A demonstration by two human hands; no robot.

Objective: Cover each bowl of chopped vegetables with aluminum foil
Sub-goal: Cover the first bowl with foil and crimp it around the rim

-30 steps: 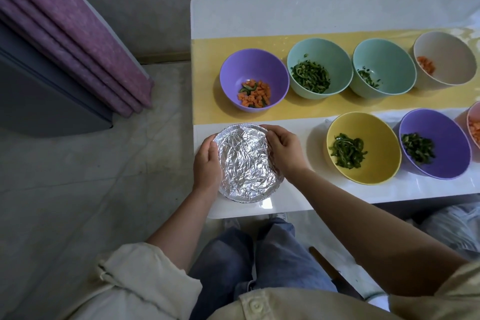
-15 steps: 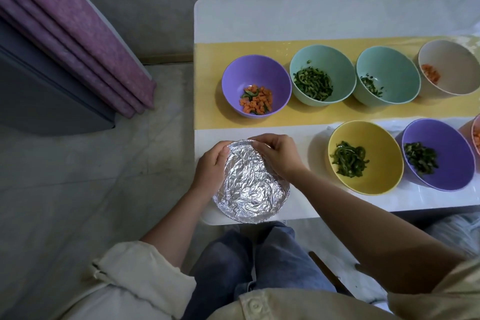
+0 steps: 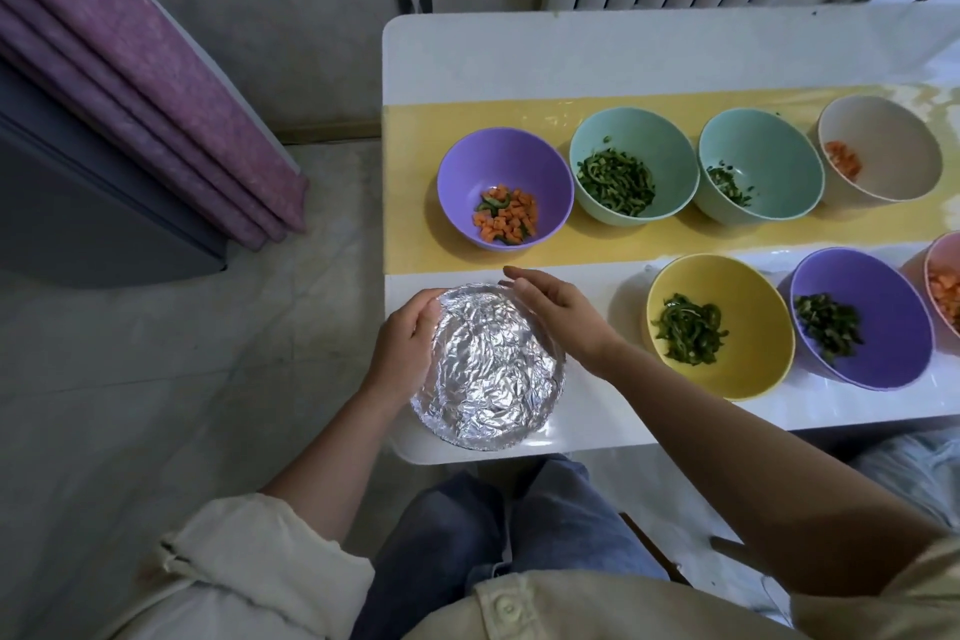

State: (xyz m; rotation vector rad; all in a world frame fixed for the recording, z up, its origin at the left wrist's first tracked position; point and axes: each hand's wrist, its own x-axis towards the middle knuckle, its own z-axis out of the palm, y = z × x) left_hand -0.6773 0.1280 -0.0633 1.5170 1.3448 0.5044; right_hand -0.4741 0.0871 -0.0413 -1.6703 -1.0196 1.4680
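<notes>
1. My left hand (image 3: 402,353) grips the left edge of the foil-covered bowl (image 3: 488,374). The fingers are curled against its side and the thumb tip sits at the rim.
2. My right hand (image 3: 563,317) lies over the far right edge of that bowl. Its fingers are loose, nearly straight and clamped on nothing. I cannot tell whether they touch the foil.
3. The bowl sits between my two hands at the near left corner of the table (image 3: 519,57). Its foil is crinkled and folded down all round the rim, so the contents are hidden.
4. Just past my right fingertips, on the yellow strip (image 3: 415,182), stands the carrot bowl (image 3: 498,161). It is purple and uncovered, and holds carrot cubes with a few green pieces.
5. Farther to the right of that are the nearer green bowl (image 3: 639,135) and the farther green bowl (image 3: 769,140), both with chopped greens. After them comes a beige bowl (image 3: 898,146) with a little carrot.
6. Beside my right forearm is the yellow bowl (image 3: 753,359), holding green strips.
7. Beyond it is a second purple bowl (image 3: 883,312) with dark greens, then a pink bowl (image 3: 941,257) cut off by the frame edge. None of these is covered.
</notes>
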